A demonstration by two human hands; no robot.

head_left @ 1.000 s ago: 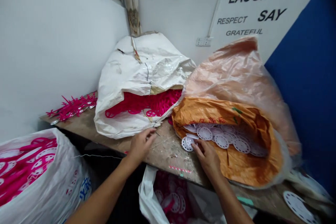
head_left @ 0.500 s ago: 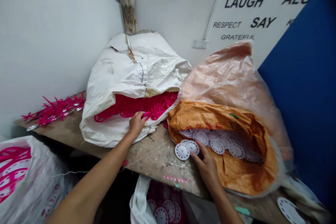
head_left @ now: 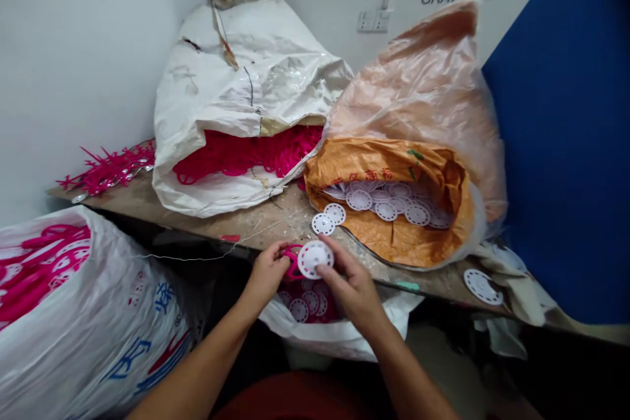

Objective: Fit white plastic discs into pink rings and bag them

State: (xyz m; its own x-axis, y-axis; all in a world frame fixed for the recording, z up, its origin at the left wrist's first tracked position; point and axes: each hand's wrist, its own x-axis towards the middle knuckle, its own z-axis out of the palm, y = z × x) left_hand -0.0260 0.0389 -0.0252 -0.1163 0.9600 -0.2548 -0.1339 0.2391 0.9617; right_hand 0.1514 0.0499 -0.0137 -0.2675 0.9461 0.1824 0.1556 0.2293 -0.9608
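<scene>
your left hand is closed on a pink plastic ring piece; your right hand pinches a white round perforated plastic disc between thumb and fingers. the disc overlaps the pink piece, and both are held between your hands, just in front of the edge of the worn wooden surface. two loose white discs lie on the surface just beyond your hands. further beyond your right hand, an orange woven sack holds more white discs. beyond your left hand lies a white woven sack of pink parts. below your hands hangs a white plastic bag.
</scene>
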